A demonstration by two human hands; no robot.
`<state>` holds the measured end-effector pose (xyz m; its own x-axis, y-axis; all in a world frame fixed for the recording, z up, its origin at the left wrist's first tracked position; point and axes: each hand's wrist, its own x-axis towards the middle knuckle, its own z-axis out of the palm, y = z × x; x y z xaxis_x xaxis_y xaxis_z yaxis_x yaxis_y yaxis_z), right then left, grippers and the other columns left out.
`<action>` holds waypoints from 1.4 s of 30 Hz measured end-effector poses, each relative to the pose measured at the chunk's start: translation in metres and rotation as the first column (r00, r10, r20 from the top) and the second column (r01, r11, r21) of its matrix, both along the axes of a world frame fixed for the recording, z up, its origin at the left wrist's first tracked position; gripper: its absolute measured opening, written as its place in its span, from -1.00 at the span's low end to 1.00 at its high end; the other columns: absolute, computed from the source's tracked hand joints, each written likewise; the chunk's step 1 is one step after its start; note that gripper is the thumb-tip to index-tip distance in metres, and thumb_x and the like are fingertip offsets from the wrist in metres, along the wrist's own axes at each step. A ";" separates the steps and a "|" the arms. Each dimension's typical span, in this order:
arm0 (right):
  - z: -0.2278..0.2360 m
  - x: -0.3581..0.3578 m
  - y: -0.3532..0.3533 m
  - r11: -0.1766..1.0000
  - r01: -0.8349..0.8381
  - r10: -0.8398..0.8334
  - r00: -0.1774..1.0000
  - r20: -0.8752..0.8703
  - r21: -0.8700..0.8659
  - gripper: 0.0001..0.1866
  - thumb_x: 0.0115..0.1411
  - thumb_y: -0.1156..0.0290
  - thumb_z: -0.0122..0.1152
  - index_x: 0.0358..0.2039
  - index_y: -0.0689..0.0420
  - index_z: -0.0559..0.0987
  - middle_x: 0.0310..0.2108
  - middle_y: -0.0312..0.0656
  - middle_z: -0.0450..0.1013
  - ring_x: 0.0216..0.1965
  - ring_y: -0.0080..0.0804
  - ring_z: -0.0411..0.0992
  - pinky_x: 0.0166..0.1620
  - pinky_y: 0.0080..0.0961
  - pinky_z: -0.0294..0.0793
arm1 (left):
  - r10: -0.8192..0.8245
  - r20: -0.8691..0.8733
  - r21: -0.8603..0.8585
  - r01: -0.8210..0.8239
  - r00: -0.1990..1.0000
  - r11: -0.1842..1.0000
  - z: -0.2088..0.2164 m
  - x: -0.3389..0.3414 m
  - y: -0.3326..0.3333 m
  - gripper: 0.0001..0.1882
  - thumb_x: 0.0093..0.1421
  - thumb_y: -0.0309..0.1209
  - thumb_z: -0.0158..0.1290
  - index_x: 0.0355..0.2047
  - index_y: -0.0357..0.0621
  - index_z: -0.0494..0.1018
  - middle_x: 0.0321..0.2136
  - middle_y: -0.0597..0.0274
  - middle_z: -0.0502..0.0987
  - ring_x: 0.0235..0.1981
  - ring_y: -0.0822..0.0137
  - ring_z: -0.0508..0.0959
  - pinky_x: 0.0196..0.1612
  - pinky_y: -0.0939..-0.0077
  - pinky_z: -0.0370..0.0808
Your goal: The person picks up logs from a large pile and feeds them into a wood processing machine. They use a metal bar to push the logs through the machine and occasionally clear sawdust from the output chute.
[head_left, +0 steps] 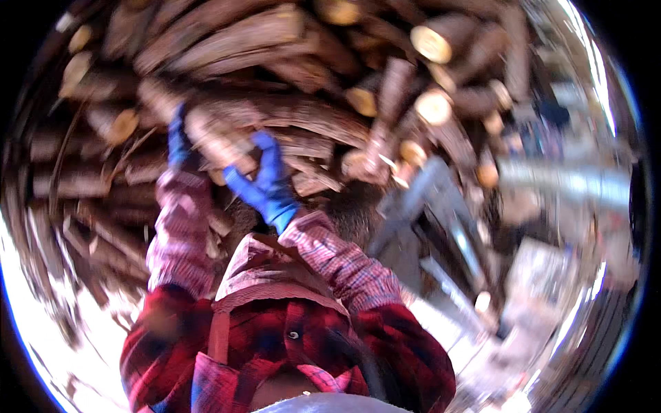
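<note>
Two hands in blue gloves reach up from the bottom, the left hand [179, 141] and the right hand [265, 182], and one blurry log [215, 134] is between them. Two checked sleeves [182, 230] cover the lower arms. One red apron [268, 272] hangs over one red and black shirt [165, 344]. There is one grey metal frame [441, 199] and one pale pipe [564, 182] on the right. The woodpile [241, 41] has too many logs to count. The left arm goes almost straight up, and the right arm leans in to the left. The left hand is up along the log's left side, but blur hides its fingers, so I can't tell how open it is or if it grips. The right hand's thumb and fingers spread wide, like a V. The log's near end is right by that gap, and I can't tell if this hand has hold of it.
</note>
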<state>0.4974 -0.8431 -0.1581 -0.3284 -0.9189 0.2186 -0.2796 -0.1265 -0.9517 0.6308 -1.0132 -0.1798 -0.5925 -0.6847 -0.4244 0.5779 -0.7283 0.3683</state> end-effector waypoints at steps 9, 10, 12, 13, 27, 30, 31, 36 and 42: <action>0.039 -0.063 0.050 0.929 -0.232 0.003 0.785 0.619 0.290 0.09 0.03 -0.08 0.32 0.30 0.32 -0.07 0.32 0.14 -0.09 0.31 -0.12 0.01 0.31 -0.31 0.01 | -0.261 0.373 -0.323 0.389 0.890 0.863 -0.011 0.026 0.130 -0.36 0.21 -0.04 -0.05 0.13 -0.29 0.24 -0.06 0.04 0.45 -0.06 0.17 0.44 0.06 0.32 0.38; 0.057 -0.067 0.052 0.960 -0.118 -0.056 0.805 0.591 0.253 -0.08 0.01 -0.13 0.32 0.14 0.33 0.23 0.13 0.02 0.25 0.13 -0.24 0.22 0.20 -0.37 0.19 | -0.257 0.494 -0.409 0.483 0.830 0.774 -0.027 0.024 0.133 -0.25 0.15 0.05 0.03 0.15 -0.28 0.22 0.00 0.07 0.42 -0.02 0.21 0.42 0.10 0.33 0.35; 0.055 -0.071 0.061 0.983 0.110 -0.181 0.611 0.771 0.144 -0.30 0.07 -0.03 0.29 0.02 0.26 0.37 -0.03 -0.09 0.39 -0.02 -0.32 0.35 0.10 -0.39 0.30 | -0.398 0.503 -0.477 0.631 0.767 0.612 0.060 -0.055 0.164 -0.40 0.25 -0.17 -0.10 0.17 -0.32 0.13 -0.08 -0.10 0.42 -0.16 0.14 0.48 -0.10 0.38 0.46; 0.070 -0.075 0.073 0.945 0.285 -0.294 0.520 0.802 0.161 -0.37 0.09 0.01 0.28 0.00 0.24 0.40 -0.08 -0.10 0.42 -0.07 -0.32 0.39 0.06 -0.39 0.35 | -0.413 0.507 -0.498 0.648 0.756 0.575 0.068 -0.072 0.170 -0.23 0.14 -0.14 0.07 0.22 -0.33 0.05 0.01 -0.11 0.35 -0.03 0.13 0.41 0.02 0.35 0.38; 0.183 -0.300 0.511 0.142 0.895 -0.901 0.294 0.319 -0.423 -0.44 0.33 0.13 -0.08 0.19 0.26 0.24 0.13 -0.07 0.26 0.17 -0.21 0.22 0.23 -0.30 0.20 | -0.409 0.527 -0.807 0.289 0.745 -0.514 0.156 -0.376 0.477 0.04 -0.19 -0.25 0.39 0.24 -0.21 0.05 -0.04 -0.14 0.44 -0.01 0.05 0.49 0.03 0.26 0.43; 0.199 -0.301 0.596 -0.002 0.811 -0.992 0.073 0.105 -0.586 -0.48 0.34 0.23 -0.09 0.19 0.31 0.22 0.17 -0.05 0.20 0.20 -0.22 0.16 0.27 -0.33 0.15 | -0.408 0.521 -0.733 0.148 0.750 -0.663 0.190 -0.456 0.568 0.01 -0.15 -0.18 0.35 0.26 -0.14 0.05 -0.07 -0.18 0.44 -0.04 -0.03 0.49 0.01 0.22 0.42; 0.175 -0.297 0.618 -0.086 0.798 -0.990 -0.002 0.140 -0.596 -0.48 0.35 0.25 -0.09 0.20 0.31 0.21 0.18 -0.05 0.17 0.20 -0.24 0.15 0.27 -0.34 0.13 | -0.317 0.595 -0.614 0.162 0.739 -0.773 0.187 -0.479 0.592 0.00 -0.13 -0.15 0.33 0.26 -0.12 0.06 -0.09 -0.17 0.45 -0.04 -0.05 0.48 0.00 0.20 0.42; 0.095 -0.254 0.627 -0.106 0.924 -0.991 -0.069 0.112 -0.368 -0.49 0.34 0.31 -0.08 0.22 0.30 0.18 0.23 -0.07 0.09 0.22 -0.30 0.13 0.26 -0.33 0.13 | 0.138 0.619 -0.025 0.195 0.773 -0.981 0.105 -0.567 0.683 -0.13 -0.08 -0.07 0.17 0.24 0.04 0.11 -0.13 -0.13 0.47 -0.15 -0.12 0.52 -0.10 0.04 0.45; 0.105 -0.262 0.587 -0.002 0.982 -0.914 0.074 0.398 -0.187 -0.40 0.30 0.27 0.02 0.27 0.22 0.12 0.23 -0.08 0.16 0.21 -0.25 0.19 0.22 -0.32 0.17 | -0.247 0.319 -0.650 0.022 0.915 -0.760 0.083 -0.539 0.559 -0.25 0.03 -0.05 0.16 0.15 -0.15 0.22 -0.04 -0.04 0.45 -0.05 -0.03 0.48 0.00 0.14 0.42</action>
<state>0.2353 -0.2560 -0.0530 -0.8893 0.3907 0.2378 -0.3088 -0.1293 -0.9423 0.0914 -0.4544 -0.0966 -0.7282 0.4112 0.5484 0.6611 0.6325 0.4036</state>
